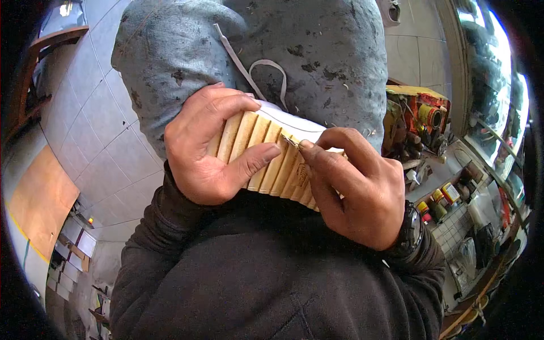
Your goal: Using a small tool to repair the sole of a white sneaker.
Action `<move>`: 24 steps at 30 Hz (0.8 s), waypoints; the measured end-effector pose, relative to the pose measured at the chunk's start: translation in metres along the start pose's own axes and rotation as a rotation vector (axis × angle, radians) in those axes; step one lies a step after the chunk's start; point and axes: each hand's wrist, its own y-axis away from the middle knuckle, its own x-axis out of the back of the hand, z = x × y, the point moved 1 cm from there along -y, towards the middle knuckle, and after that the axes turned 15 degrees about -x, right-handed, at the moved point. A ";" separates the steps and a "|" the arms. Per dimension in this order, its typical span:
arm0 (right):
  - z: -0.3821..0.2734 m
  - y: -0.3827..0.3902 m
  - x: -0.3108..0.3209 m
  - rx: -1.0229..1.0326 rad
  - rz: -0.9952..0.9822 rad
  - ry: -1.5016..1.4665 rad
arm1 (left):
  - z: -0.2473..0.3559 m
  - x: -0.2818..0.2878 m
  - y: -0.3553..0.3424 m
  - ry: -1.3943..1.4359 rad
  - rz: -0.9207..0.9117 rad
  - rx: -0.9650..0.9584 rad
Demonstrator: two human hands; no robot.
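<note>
My left hand (212, 153) grips the left end of a white shoe (292, 122) whose tan ridged sole (262, 164) faces up, with its thumb lying on the ridges. My right hand (357, 192) pinches a small, thin metal tool (289, 140), its tip against the sole near the white edge; what kind of tool it is, I cannot make out. The fingers hide part of the sole's right end. A white lace (234, 55) trails in a loop above the shoe, over stained grey cloth (323, 39) on my lap.
At my right are a worn red-and-yellow machine (425, 109), several small jars and bottles (439, 201) and clear plastic wrapping (464, 266). Tiled floor (102, 113) shows to my left, with a wooden frame (48, 42) and a peach-coloured board (42, 198) at the rim.
</note>
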 end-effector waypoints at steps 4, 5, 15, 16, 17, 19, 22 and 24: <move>-0.006 -0.005 -0.002 0.040 0.049 -0.006 | -0.001 0.001 -0.003 -0.013 0.049 -0.052; -0.006 -0.007 -0.003 0.060 0.073 -0.013 | -0.003 0.001 -0.004 -0.021 0.069 -0.077; -0.012 -0.020 0.001 0.099 0.017 0.035 | -0.006 0.001 -0.003 -0.046 0.056 -0.105; -0.013 -0.021 0.002 0.103 0.013 0.048 | -0.007 0.001 -0.003 -0.053 0.057 -0.113; -0.013 -0.022 0.003 0.099 0.004 0.049 | -0.007 0.001 -0.003 -0.058 0.058 -0.123; -0.014 -0.024 0.003 0.094 0.002 0.064 | -0.008 0.001 -0.003 -0.073 0.048 -0.133; -0.017 -0.028 0.001 0.100 0.007 0.094 | -0.009 0.002 -0.003 -0.044 0.065 -0.141; -0.020 -0.030 0.006 0.092 -0.021 0.102 | -0.009 0.003 -0.002 -0.016 0.057 -0.158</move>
